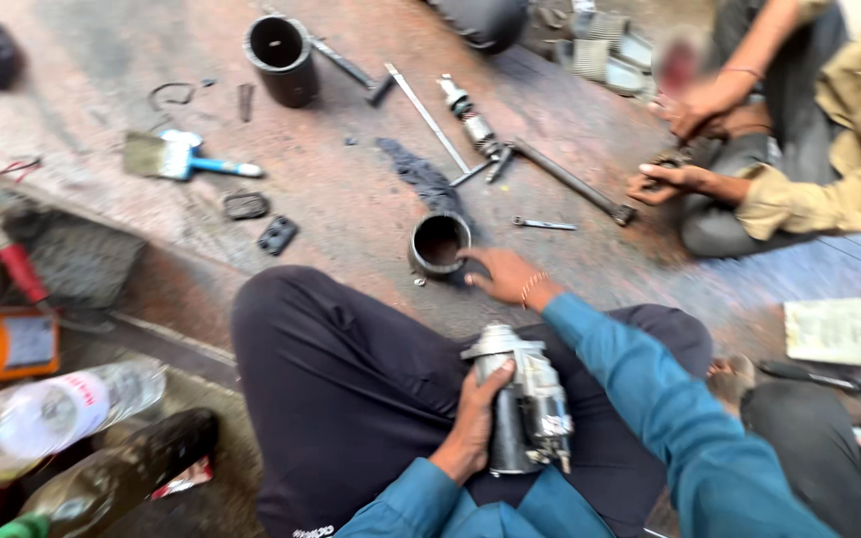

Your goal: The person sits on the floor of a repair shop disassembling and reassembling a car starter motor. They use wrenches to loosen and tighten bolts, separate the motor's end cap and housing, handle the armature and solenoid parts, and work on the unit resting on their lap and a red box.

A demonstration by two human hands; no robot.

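On the lap: metal motor housing (525, 408) — upright, likely heavy, rigid, perhaps greasy; best gripped round its cylindrical body. Left hand (475, 413) wrapped about that body, fingers closed. Right hand (500, 274) — arm stretched forward, fingers loosely spread — touching the rim of a short steel sleeve (439, 242) on the floor.

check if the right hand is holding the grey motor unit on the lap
No, the left hand grips the grey motor unit; the right hand reaches to the short metal cylinder on the floor.
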